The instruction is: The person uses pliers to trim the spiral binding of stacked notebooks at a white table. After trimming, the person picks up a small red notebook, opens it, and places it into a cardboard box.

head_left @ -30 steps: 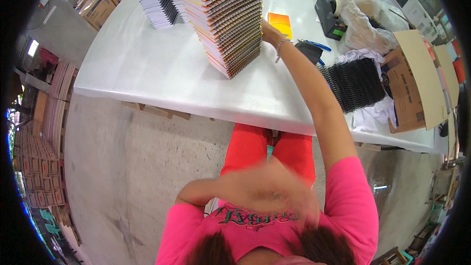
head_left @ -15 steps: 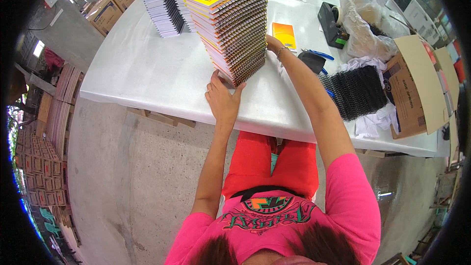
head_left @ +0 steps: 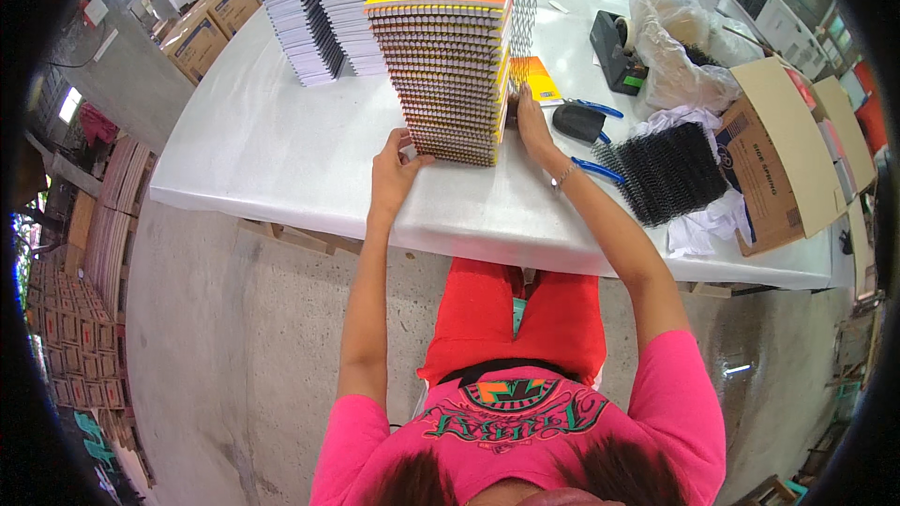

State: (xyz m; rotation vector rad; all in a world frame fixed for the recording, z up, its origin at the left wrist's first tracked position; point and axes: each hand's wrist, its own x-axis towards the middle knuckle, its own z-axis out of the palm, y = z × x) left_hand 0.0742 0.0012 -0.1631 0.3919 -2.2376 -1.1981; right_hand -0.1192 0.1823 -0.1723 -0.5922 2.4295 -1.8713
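Note:
A tall stack of spiral notebooks (head_left: 450,84) with yellow and orange covers stands on the white table, its coiled edges facing me. My left hand (head_left: 394,173) grips the bottom left corner, with the thumb along the front and the fingers at the side. Against the lower right side is my right hand (head_left: 536,131), its fingertips partly hidden by the stack. More coils (head_left: 523,19) stick out behind the stack's right side. A single yellow-orange notebook (head_left: 539,80) lies just beyond my right hand.
Blue-handled pliers (head_left: 598,171), a dark pouch-like piece (head_left: 574,122) and a pile of black coils (head_left: 666,173) lie to the right. Beyond them are an open carton (head_left: 764,164), a black tape dispenser (head_left: 614,56) and plastic bags (head_left: 680,33). Other notebook stacks (head_left: 300,23) stand at the far left.
The stack has turned so its coiled edges, which faced right, now face me. My right hand has come nearer along its right side; my left hand has shifted a little left.

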